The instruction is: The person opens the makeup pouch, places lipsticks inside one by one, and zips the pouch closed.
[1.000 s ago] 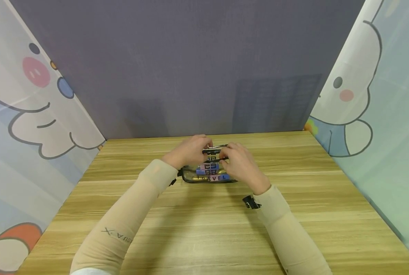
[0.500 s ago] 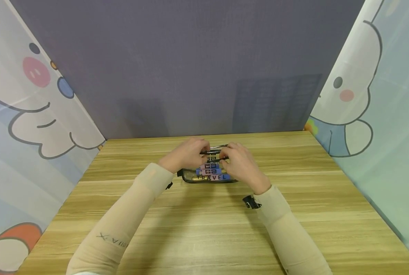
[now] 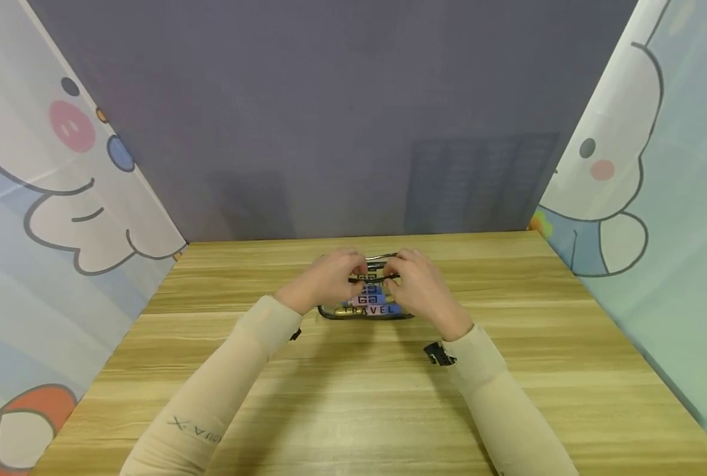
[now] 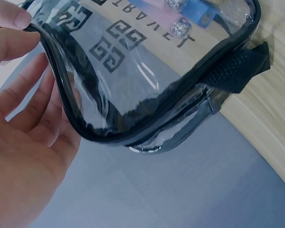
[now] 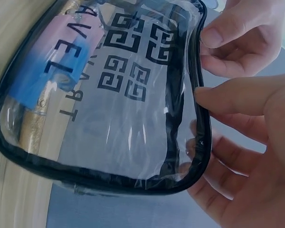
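Note:
A clear pouch (image 3: pixel 368 309) with black piping and "TRAVEL" lettering stands on the table in the head view. Its top edge lies between my two hands. My left hand (image 3: pixel 332 277) pinches the black-piped edge between thumb and forefinger, as the left wrist view shows. A short distance to the right, my right hand (image 3: pixel 419 284) holds the same edge, its thumb in front and other fingers behind the clear plastic. Inside the pouch, a pink-and-blue item (image 5: pixel 54 59) lies with a gold tube (image 5: pixel 34 123). A black fabric tab (image 4: pixel 235 71) sticks out from one end.
The pouch rests toward the back of a wood-grain table (image 3: pixel 341 396). Behind it rises a grey panel (image 3: pixel 341 119). Cartoon-printed curtains (image 3: pixel 8 264) flank the table on both sides.
The head view has tilted slightly. My left hand and forearm have lowered a little along the pouch's top edge. The right hand keeps nearly the same hold, and the pouch stays in place.

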Motion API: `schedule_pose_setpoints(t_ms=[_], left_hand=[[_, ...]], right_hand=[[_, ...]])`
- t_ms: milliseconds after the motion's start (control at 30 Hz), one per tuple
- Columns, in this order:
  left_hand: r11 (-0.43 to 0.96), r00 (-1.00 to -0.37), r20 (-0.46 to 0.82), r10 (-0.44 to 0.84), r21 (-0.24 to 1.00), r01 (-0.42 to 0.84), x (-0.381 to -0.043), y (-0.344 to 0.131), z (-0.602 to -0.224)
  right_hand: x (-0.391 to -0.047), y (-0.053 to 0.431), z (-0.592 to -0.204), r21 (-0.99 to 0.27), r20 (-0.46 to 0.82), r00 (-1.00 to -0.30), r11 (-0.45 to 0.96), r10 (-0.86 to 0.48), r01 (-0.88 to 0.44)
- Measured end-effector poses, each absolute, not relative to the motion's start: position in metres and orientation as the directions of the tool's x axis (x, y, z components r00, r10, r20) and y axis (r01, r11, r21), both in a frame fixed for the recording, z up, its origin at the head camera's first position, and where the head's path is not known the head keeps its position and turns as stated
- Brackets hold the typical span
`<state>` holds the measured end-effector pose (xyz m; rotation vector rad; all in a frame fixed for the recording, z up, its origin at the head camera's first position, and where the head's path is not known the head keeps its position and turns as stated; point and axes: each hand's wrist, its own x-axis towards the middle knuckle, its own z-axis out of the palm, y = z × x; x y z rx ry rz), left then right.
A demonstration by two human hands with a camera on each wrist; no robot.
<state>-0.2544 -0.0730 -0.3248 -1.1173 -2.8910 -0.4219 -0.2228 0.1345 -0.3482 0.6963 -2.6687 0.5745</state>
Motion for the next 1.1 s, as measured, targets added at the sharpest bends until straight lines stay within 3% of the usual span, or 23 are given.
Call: schedule_pose_setpoints(t_ms=[433,600,800,1100], left_hand=[[0.696,-0.724,0.164,0.670,0.200,0.690,-0.255,-0.063,-0.335],[0.677,-0.708,0.184,0.681,0.209,0.706,-0.256,-0.056,-0.337],[0.658,-0.686,0.218,0.694,0.195,0.727,-0.257,-0.048,-0.340],[0.654,-0.678,0.263,0.686,0.185,0.733,-0.258,-0.039,-0.346]], right_hand=[[-0.228,0.149,-0.349,-0.321,0.450,-0.802,0.768,-0.392,-0.555],[-0.225,0.158,-0.347,-0.405,0.436,-0.815,0.725,-0.382,-0.557],[-0.225,0.170,-0.345,-0.522,0.464,-0.837,0.673,-0.291,-0.524],[-0.233,0.186,-0.355,-0.594,0.498,-0.848,0.641,-0.181,-0.485]])
